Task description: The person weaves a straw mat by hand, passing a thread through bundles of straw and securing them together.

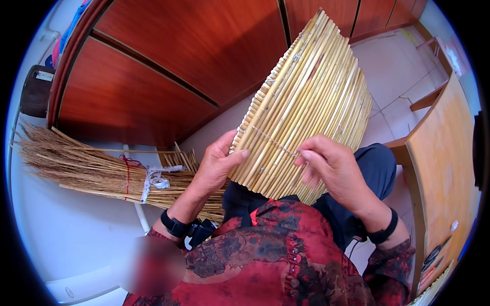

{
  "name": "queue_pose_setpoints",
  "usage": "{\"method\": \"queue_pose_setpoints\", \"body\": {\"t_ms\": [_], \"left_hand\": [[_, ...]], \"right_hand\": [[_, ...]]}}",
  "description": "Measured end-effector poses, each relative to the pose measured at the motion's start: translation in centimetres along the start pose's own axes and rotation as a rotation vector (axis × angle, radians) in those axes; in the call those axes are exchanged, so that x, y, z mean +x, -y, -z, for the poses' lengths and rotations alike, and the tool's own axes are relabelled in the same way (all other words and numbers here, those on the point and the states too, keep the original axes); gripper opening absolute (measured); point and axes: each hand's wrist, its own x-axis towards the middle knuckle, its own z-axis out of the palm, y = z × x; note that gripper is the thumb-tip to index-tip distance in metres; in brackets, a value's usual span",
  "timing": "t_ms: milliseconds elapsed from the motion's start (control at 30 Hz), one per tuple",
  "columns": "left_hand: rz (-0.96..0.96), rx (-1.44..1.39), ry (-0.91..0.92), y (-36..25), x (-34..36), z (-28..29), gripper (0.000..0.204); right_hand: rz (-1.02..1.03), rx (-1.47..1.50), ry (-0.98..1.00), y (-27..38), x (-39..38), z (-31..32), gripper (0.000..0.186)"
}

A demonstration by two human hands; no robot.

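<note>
A mat of pale yellow reed stalks [311,107] bound side by side leans up from my lap, tilted, with its far corner raised. My left hand [220,159] grips its near left edge, thumb on top of the stalks and fingers underneath. Across the stalks runs a thin thread [270,137] that leads toward my right hand [326,166]. The fingertips of that hand are pinched together at the thread's end, just over the mat. Small knots of thread show elsewhere on the stalks.
At the left lies a bundle of dry reeds with feathery brown heads [76,160], tied with red string [127,176] and a white strip [153,178]. Reddish wooden cabinets [189,41] stand ahead. A wooden table [439,158] at the right holds scissors [433,256].
</note>
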Motion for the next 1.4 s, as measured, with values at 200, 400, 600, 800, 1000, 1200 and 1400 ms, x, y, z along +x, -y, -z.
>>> {"method": "queue_pose_setpoints", "body": {"t_ms": [200,400,600,800,1000,1200,1400], "left_hand": [[0.002,-0.047,-0.011,0.1,-0.3,0.2,0.047],[-0.013,-0.040,-0.021,0.5,-0.1,0.0,0.048],[-0.005,-0.043,-0.019,0.2,-0.2,0.0,0.048],[-0.021,-0.025,-0.016,0.3,0.0,-0.2,0.047],[-0.025,-0.032,-0.001,0.2,0.1,-0.1,0.046],[-0.017,-0.023,-0.007,0.1,0.2,-0.1,0.045],[-0.019,-0.047,0.001,0.4,0.2,0.1,0.044]], "right_hand": [[0.826,-0.755,-0.287,-1.7,4.3,-3.2,0.005],[0.793,-0.877,-0.247,-2.0,5.6,-3.0,0.012],[0.736,-0.911,-0.246,-1.1,5.6,-2.9,0.015],[0.705,-0.971,-0.227,-0.5,6.2,-2.4,0.014],[0.722,-1.012,-0.162,0.2,6.3,-1.8,0.019],[0.700,-1.039,-0.104,1.0,6.2,-1.5,0.022],[0.672,-1.052,-0.068,1.4,6.2,-1.6,0.022]]}}
